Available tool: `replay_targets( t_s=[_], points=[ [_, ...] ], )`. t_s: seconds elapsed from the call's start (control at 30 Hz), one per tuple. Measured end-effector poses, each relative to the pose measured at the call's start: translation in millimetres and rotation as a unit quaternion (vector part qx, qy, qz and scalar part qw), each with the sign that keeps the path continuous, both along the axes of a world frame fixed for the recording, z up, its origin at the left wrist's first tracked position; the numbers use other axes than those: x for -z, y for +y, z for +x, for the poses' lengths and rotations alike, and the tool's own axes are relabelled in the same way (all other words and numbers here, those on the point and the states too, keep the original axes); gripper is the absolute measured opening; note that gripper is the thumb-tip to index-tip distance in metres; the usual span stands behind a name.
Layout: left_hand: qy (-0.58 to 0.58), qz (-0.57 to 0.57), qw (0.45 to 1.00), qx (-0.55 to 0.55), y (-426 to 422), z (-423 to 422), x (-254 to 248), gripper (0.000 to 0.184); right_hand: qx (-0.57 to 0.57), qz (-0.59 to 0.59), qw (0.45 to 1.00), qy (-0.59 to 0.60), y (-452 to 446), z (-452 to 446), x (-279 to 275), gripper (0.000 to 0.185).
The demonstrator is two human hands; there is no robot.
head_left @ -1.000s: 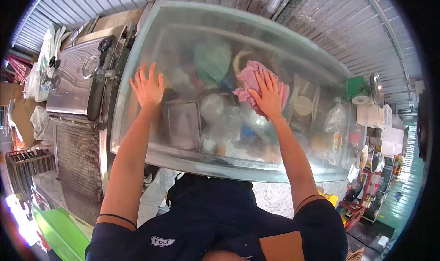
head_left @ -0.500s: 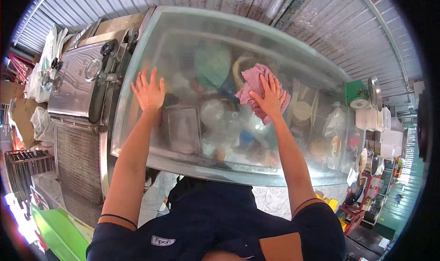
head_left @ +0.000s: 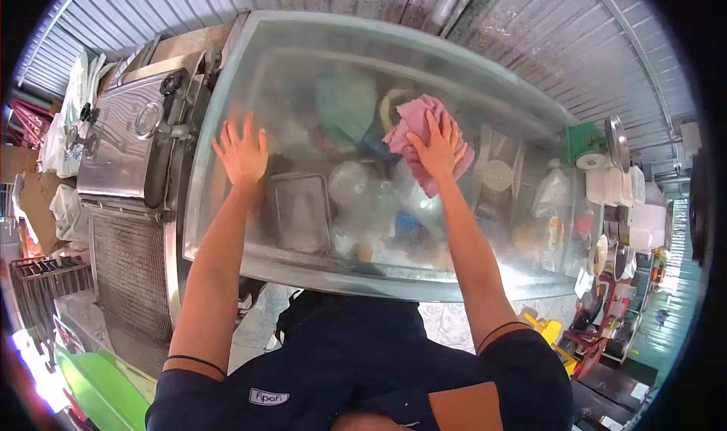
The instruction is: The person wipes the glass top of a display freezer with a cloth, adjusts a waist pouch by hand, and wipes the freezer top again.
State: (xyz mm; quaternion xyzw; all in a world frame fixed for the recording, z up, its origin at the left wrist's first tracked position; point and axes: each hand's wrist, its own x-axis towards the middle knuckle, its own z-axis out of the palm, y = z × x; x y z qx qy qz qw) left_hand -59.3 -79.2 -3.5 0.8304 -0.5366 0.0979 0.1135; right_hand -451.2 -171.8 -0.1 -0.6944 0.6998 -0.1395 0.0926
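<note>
My right hand (head_left: 438, 149) presses a crumpled pink cloth (head_left: 413, 124) against the hazy glass top (head_left: 303, 64) of a big cabinet, its fingers lying over the cloth. Part of the cloth is hidden under the palm. Toward the cabinet's left end, my left hand (head_left: 242, 155) rests on the same glass with fingers spread and nothing in them. Beneath the glass, a green bag (head_left: 346, 105), a rectangular tray (head_left: 301, 211) and a round pale lid (head_left: 497, 175) show dimly; other contents are too blurred to name.
A steel machine (head_left: 125, 140) with a handwheel stands against the left side. At the right end are a green scale (head_left: 585, 145) and stacked white containers (head_left: 606, 185). Corrugated metal wall (head_left: 363, 0) runs behind. A light-green plastic item (head_left: 102, 389) is at lower left.
My right hand and the pink cloth have slid slightly left and away from me over the glass. My left hand stays spread in nearly the same spot.
</note>
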Motion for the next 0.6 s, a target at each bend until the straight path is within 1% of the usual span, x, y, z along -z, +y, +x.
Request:
replay_targets(
  t_s=[0.13, 0.2, 0.23, 0.3, 0.33, 0.4, 0.43, 0.5, 0.53, 0.6],
  points=[
    [0.007, 0.018, 1.0, 0.002, 1, 1, -1, 0.052, 0.04, -0.009, 0.999, -0.009, -10, 10, 0, 0.079],
    [0.005, 0.021, 1.0, 0.01, 0, 6, 9, 0.055, -0.02, -0.014, 0.999, -0.026, -8, -1, 4, 0.079],
    [0.0, 0.011, 1.0, 0.018, -9, 7, 4, 0.055, -0.011, -0.024, 0.999, -0.03, -4, -7, -1, 0.079],
    [0.015, 0.087, 0.996, 0.002, -5, 9, 6, 0.058, -0.055, 0.007, 0.998, -0.033, 10, -14, -4, 0.079],
    [0.013, 0.085, 0.996, -0.001, -7, 10, 7, 0.058, -0.059, 0.006, 0.998, -0.036, 7, -10, -7, 0.079],
    [0.055, 0.14, 0.988, -0.021, -14, 9, 8, 0.064, -0.005, 0.031, 0.999, -0.008, 3, 0, -12, 0.077],
    [0.049, 0.139, 0.989, -0.016, -17, 3, 11, 0.064, 0.0, 0.03, 0.999, -0.013, 1, 5, -12, 0.077],
    [0.077, 0.13, 0.987, -0.053, -22, -13, 17, 0.071, 0.036, 0.012, 0.999, -0.009, -4, 14, -12, 0.075],
    [0.071, 0.13, 0.988, -0.049, -21, -21, 11, 0.071, 0.041, 0.012, 0.999, -0.014, 0, 13, -7, 0.075],
    [0.121, 0.138, 0.983, -0.03, -16, -33, 2, 0.077, 0.011, -0.068, 0.998, -0.013, 10, 11, 3, 0.066]
  ],
)
